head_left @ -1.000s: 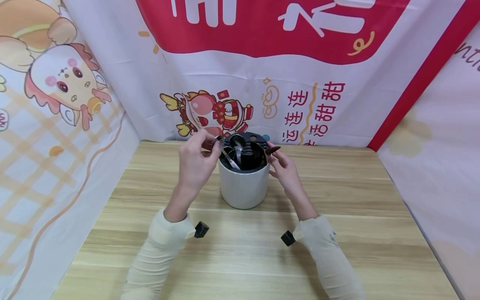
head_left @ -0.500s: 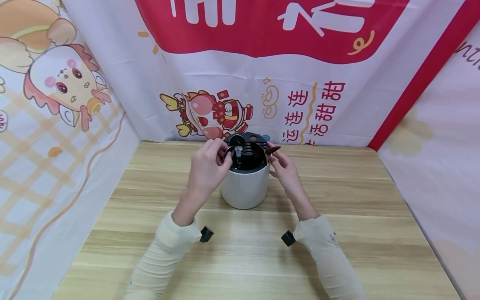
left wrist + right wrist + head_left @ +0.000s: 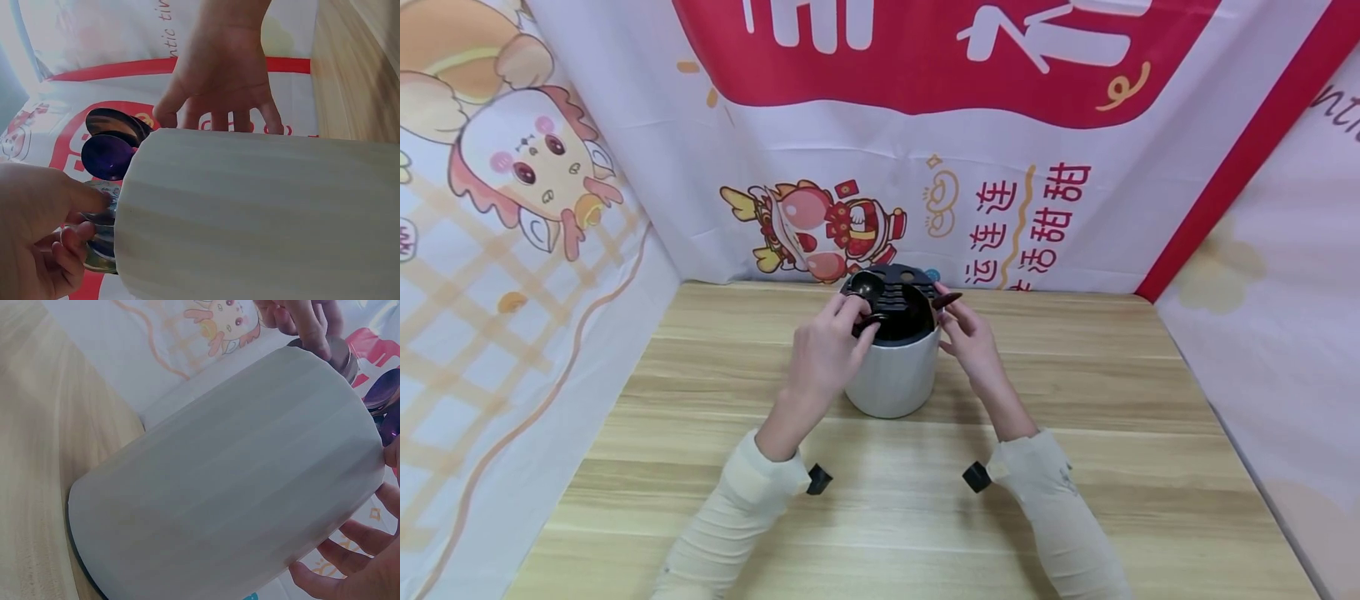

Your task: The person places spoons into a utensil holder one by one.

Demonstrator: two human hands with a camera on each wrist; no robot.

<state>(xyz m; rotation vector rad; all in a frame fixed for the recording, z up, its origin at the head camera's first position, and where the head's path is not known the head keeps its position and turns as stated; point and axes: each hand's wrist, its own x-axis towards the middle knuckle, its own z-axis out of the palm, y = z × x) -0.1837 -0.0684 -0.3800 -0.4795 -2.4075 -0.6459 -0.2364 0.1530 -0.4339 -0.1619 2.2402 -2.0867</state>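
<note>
A white cylindrical utensil holder [image 3: 891,379] with a black top stands upright on the table. My left hand [image 3: 826,350] is at its left rim, pinching a spoon [image 3: 872,320] by its bowl end; the handle is hidden inside the holder. Another dark spoon [image 3: 867,287] stands just behind those fingers. My right hand [image 3: 970,337] rests its spread fingers against the holder's right wall, with the thumb near the rim. Beside that thumb a dark reddish spoon [image 3: 949,301] sticks out. The left wrist view shows a purple spoon bowl [image 3: 107,157] above the rim.
The wooden table [image 3: 880,517] runs back to a printed cloth [image 3: 880,142] close behind the holder. More cloth [image 3: 512,333] hangs along the left side and the right. A small black block [image 3: 820,479] sits at the left cuff, another [image 3: 977,476] at the right.
My left hand has moved right and slightly down towards the holder, lowering the spoon into it. The dark spoon behind it has shifted left. My right hand has stayed put.
</note>
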